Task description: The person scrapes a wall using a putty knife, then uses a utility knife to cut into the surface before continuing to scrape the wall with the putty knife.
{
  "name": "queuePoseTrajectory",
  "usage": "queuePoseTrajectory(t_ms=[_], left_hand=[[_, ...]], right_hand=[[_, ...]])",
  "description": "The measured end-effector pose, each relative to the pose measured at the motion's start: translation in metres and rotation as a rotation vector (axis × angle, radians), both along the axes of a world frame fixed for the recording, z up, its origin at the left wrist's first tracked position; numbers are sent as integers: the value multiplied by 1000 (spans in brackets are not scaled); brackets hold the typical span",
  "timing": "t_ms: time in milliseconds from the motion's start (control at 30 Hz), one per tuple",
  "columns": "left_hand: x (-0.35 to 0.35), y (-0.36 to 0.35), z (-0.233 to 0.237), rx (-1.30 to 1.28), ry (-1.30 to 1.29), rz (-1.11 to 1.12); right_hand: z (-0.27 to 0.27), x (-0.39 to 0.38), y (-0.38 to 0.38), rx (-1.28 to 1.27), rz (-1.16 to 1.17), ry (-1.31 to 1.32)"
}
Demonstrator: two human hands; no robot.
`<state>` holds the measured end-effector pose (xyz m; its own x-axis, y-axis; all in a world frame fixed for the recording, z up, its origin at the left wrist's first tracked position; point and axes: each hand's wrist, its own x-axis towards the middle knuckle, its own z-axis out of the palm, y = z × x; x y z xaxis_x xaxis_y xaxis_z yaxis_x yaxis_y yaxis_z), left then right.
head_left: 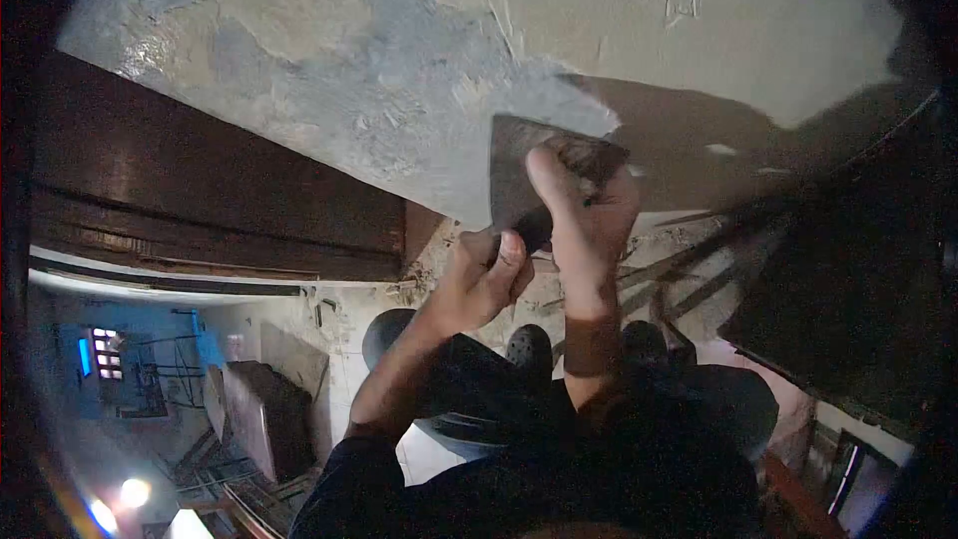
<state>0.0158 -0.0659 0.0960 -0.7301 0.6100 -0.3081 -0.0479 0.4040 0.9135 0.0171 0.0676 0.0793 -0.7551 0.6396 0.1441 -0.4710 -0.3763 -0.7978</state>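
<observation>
A wide putty knife (510, 165) is held up against a patchy plastered wall (399, 90), its broad blade edge pointing away from me. My left hand (477, 284) is wrapped around its dark handle (536, 229), thumb lying on top. My right hand (596, 225) is at the blade, with the thumb laid along its face and the fingers curled at its right side. Part of the blade is hidden behind that hand. Grey, rough filler covers the wall left of the blade, and smoother cream plaster lies to the upper right.
A dark brown wooden panel (210, 170) borders the wall on the left. Below, debris lies on the floor near my dark clogs (529, 347). A large dark panel (848, 289) stands at right. Lower left, a room holds a bulky piece of furniture (261, 414) and bright lamps (135, 492).
</observation>
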Motion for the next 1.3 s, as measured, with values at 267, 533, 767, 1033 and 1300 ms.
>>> queuePoseTrajectory(t_ms=[267, 533, 767, 1033, 1300], left_hand=[[21, 11, -19, -64, 463, 5], [32, 13, -32, 79, 560, 128], [17, 11, -30, 92, 777, 106], [23, 11, -32, 113, 662, 144], [18, 14, -29, 74, 829, 105]], right_hand=[[4, -8, 18, -115, -118, -20], [14, -10, 19, -103, -163, -109], [19, -22, 14, -59, -204, -109], [27, -21, 12, -93, -254, -35], [19, -20, 13, -108, -239, -57]])
